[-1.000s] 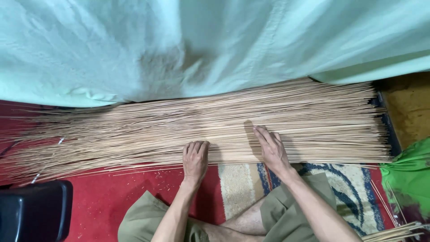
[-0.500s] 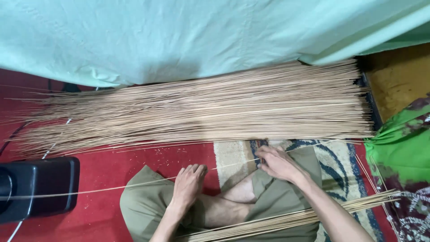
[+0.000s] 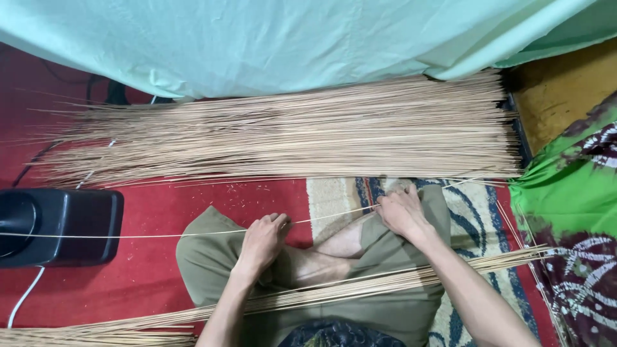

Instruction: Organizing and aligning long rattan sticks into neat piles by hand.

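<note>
A wide pile of thin pale sticks [image 3: 289, 138] lies across the red floor in front of me. One single thin stick [image 3: 154, 235] stretches leftward over my knees, held by both hands. My left hand [image 3: 262, 241] pinches it near my left knee. My right hand [image 3: 400, 211] grips it further right, above my right knee. A second bundle of sticks [image 3: 360, 289] lies across my lap, running from lower left to the right. My legs are crossed, in olive shorts.
A pale green cloth [image 3: 289, 45] hangs over the far side. A black box-shaped device [image 3: 58, 225] with a white cable sits at left. A patterned rug [image 3: 475, 218] lies under my right knee, and green printed fabric [image 3: 565, 193] at right.
Both hands left the big pile and drew back over my knees. They now hold one stick pulled from it. The view shifted, showing the lap bundle.
</note>
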